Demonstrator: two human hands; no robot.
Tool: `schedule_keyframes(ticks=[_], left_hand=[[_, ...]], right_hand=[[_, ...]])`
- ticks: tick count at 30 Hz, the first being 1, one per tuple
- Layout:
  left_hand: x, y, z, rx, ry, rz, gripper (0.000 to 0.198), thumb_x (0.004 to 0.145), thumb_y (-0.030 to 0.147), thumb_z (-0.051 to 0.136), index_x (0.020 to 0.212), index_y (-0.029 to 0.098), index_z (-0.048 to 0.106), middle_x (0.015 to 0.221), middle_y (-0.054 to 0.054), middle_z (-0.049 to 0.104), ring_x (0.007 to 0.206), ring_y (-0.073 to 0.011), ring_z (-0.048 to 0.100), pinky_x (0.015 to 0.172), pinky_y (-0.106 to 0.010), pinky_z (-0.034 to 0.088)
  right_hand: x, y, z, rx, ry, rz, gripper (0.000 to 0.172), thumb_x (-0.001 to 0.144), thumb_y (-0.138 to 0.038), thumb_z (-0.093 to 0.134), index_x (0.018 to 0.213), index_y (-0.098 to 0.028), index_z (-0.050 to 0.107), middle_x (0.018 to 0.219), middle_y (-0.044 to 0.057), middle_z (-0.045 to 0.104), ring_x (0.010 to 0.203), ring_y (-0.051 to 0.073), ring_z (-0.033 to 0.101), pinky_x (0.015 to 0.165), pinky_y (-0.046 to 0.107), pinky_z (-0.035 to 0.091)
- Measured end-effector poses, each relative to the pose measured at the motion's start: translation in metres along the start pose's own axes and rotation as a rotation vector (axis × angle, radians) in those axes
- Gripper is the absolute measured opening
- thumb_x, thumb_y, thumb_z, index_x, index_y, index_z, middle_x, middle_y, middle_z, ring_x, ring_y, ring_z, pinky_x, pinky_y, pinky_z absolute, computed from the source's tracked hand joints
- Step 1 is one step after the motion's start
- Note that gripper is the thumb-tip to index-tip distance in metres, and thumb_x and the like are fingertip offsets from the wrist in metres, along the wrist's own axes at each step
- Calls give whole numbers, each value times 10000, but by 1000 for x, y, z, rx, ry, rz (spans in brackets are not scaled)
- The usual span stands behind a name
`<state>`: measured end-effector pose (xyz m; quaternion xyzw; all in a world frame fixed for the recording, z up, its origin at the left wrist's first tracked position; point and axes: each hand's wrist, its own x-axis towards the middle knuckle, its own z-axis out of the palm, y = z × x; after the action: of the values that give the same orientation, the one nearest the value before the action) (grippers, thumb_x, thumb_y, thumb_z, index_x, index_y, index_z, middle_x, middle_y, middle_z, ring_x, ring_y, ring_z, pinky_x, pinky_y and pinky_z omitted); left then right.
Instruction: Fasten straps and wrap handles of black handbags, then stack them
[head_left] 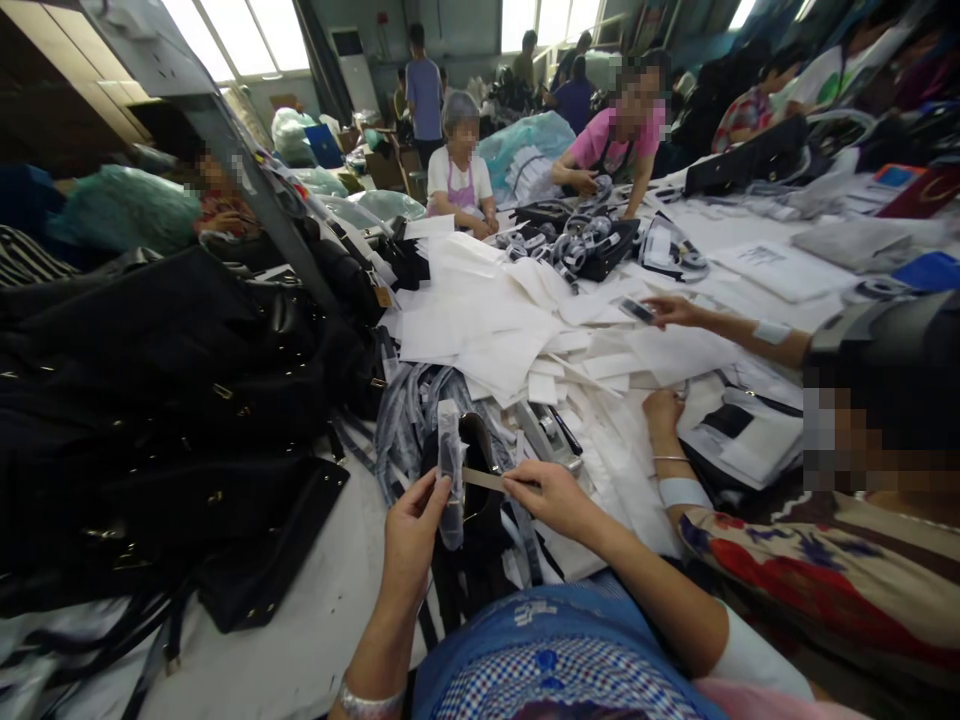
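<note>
My left hand pinches a narrow piece wrapped in clear plastic, held upright above the table. A short strip of tape stretches from this wrapped piece to my right hand, whose thumb and fingers are closed on the strip's other end. Right below my hands is a black bag with some gold-coloured metal, partly hidden by them. A grey tape dispenser stands just beyond my right hand. Behind the wrapped piece lie several plastic-wrapped straps.
A large heap of black bags fills the left side. White sheets cover the table ahead. On my right, a co-worker's hand holds a small dark object beside a partly wrapped bag. A slanted metal post rises at left.
</note>
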<state>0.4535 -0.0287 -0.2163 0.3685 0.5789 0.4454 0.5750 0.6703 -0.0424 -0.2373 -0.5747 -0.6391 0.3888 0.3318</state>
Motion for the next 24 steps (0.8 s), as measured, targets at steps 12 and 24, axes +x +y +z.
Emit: schedule_keyframes(ticks=[12,24], left_hand=[[-3,-2,-1,238,-173,143,358,821,444,730,1119,246,750,1177,-82,710,1164,-266,614,1057,-378,426],[-6,-3,0,303,-188,307,293,869,421,673,1044,210,776,1086,-93,633,1097,-250,600,1032,-356,425]], right_hand=[[24,-16,19,345,-195,-39,314,880,-444,624,885,-165,766,808,27,629,751,154,584,682,260,467],[15,-35,24,487,-168,184,376,824,-506,690,800,-133,723,702,-6,610,682,135,515,662,260,383]])
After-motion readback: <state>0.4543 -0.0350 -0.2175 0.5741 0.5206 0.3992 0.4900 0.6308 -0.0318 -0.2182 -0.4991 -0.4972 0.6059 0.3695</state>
